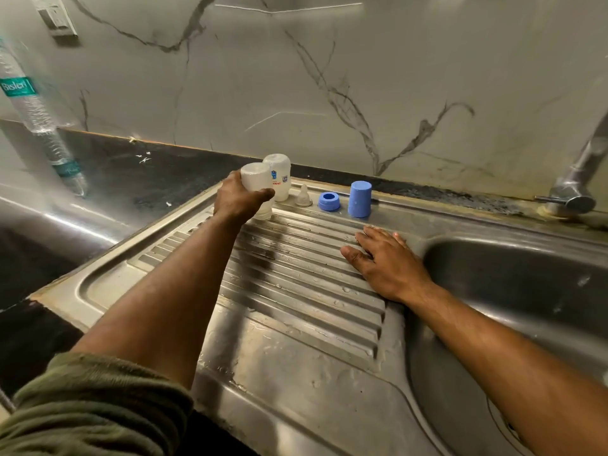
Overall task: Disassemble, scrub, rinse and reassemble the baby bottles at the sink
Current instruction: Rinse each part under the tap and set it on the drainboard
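Left hand grip: fingers and thumb curled round a translucent baby bottle body, held upside down with its base up and its neck down at the ribbed steel drainboard. Can't tell if the neck touches the steel. No nipple or ring on it; plastic looks cloudy white, wet.

Second bottle body stands inverted just behind it at 1 o'clock, touching or nearly touching the held one. Same cloudy plastic, with blue and red print on the side; text too small to read.

Along the drainboard's back edge, running toward 3 o'clock from the bottles:
- clear silicone nipple, tip up
- blue screw ring, lying flat, hole facing up
- blue cap, standing with closed end up

All three sit apart from each other, in a row.

Right hand grip released: palm down, fingers straight and spread, resting flat on the drainboard ribs at the edge next to the sink basin. Holds nothing.

Basin is at 3 o'clock from the drainboard, steel, dull and spotted. Chrome tap base at 2 o'clock on the back ledge, spout running out of frame.

Water droplets on the ribs. Black stone desk at 10 o'clock, clear plastic water bottle with teal label standing at its far left. Marble-pattern wall behind. Olive sleeve rolled up on the left arm.
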